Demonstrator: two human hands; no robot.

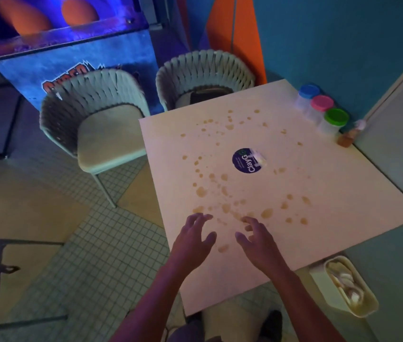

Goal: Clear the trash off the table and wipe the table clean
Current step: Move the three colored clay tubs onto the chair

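Note:
A square white table (331, 174) is speckled with several brownish liquid drops (201, 191) around a round dark-blue sticker (246, 161) at its middle. A small clear piece (259, 157) lies on the sticker's right edge. My left hand (193, 239) and my right hand (257, 239) hover side by side over the table's near edge, fingers spread and curled, holding nothing. A cream bin (351, 286) with crumpled white paper in it stands on the floor under the table's near right corner.
Three clear jars with blue (307, 95), pink (321, 106) and green (336, 119) lids stand at the table's far right, beside a small brown item (346, 139). Two woven chairs (96, 124) (205, 77) stand at the far side. An arcade machine (72, 53) fills the back left.

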